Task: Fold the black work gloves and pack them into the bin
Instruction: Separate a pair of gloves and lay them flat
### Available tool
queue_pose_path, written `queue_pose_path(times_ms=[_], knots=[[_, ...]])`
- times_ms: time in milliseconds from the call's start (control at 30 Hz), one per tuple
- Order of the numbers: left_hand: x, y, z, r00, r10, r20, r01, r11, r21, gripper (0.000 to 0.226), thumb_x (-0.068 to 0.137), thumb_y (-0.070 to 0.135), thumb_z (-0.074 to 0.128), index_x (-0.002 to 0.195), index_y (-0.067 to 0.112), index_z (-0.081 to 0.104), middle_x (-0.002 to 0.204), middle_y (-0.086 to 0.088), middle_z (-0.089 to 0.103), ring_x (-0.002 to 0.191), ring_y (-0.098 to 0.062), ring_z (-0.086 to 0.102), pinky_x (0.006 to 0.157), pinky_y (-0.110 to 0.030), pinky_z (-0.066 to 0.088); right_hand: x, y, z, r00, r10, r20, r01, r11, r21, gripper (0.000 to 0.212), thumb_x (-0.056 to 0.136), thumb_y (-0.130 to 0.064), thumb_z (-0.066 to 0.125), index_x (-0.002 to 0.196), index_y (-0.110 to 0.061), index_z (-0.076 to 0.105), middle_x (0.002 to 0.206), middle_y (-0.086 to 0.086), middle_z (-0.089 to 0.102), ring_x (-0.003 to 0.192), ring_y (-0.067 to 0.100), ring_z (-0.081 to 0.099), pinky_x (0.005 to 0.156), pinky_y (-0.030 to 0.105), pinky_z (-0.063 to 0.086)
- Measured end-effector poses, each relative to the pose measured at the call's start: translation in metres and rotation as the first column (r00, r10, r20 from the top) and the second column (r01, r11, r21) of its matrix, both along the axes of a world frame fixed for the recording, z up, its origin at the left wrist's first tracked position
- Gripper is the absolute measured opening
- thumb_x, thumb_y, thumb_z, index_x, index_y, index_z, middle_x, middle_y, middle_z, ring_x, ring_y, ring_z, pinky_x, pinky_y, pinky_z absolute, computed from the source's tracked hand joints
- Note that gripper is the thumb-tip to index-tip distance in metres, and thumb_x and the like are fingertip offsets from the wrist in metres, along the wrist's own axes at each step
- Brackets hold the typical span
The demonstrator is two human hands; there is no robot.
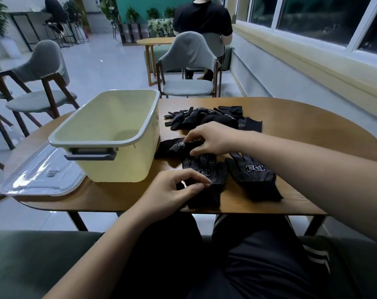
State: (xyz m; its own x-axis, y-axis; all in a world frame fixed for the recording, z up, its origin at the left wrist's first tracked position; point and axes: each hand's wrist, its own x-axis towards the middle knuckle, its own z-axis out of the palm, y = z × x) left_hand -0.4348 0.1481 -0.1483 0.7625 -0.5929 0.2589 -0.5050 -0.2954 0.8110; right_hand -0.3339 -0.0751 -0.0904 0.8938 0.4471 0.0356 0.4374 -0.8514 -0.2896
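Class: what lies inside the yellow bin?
In the bin, only bare inner walls and floor show, nothing on them. Its near wall covers the nearest strip of floor.

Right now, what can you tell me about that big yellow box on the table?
The bin is a pale yellow plastic tub with a grey rim and a grey handle on its near end. It stands upright on the wooden table, top open, nothing seen inside. A clear lid lies flat to its left, and black gloves lie to its right.
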Motion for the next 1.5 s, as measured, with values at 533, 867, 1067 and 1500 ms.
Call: queue_pose_path(times_ms=[533,867,1067,1500], knots=[[0.02,-0.001,-0.02,0.92,0.139,0.365,-0.218,0.959,0.183,0.019,0.097,0.03,0.076,0.115,0.034,0.079,0.114,0.024,0.071,0.113,-0.008,0.058,0.095,-0.035,0.052,0.015,0.021,-0.023,0.931,-0.161,0.326,0.089,0.97,0.224,0.02,0.099,-0.037,0.067,0.102,-0.019,0.074,0.098,0.001,0.072,0.095,0.025,0.067,0.081,0.039,0.052],[0.015,0.005,-0.01,0.945,0.267,0.187,-0.269,0.963,-0.018,0.012,0.094,0.023,0.08,0.105,0.027,0.08,0.104,0.018,0.075,0.105,-0.004,0.068,0.087,-0.025,0.051,-0.008,-0.002,0.031,0.987,-0.154,0.036,0.1,0.785,0.611,0.025,0.109,-0.028,0.059,0.089,-0.017,0.069,0.067,-0.014,0.068,0.061,0.002,0.064,0.06,0.024,0.049],[0.014,0.004,-0.004,0.918,0.395,0.023,-0.394,0.918,-0.043,0.013,0.099,0.034,0.073,0.112,0.034,0.074,0.1,0.024,0.076,0.089,0.004,0.068,0.073,-0.01,0.046,-0.041,-0.023,0.036,0.981,-0.02,-0.194,0.163,0.626,0.762,0.027,0.11,-0.03,0.058,0.103,-0.007,0.07,0.083,0.001,0.068,0.075,0.017,0.066,0.068,0.031,0.052],[0.001,0.007,0.003,0.909,0.387,-0.153,-0.416,0.847,-0.33,0.02,0.1,0.027,0.07,0.118,0.027,0.079,0.108,0.014,0.081,0.107,-0.009,0.075,0.094,-0.028,0.055,-0.087,-0.027,0.005,0.948,0.149,-0.28,0.124,0.638,0.76,0.024,0.11,-0.021,0.055,0.105,-0.005,0.072,0.094,0.0,0.071,0.089,0.01,0.065,0.082,0.021,0.051]])
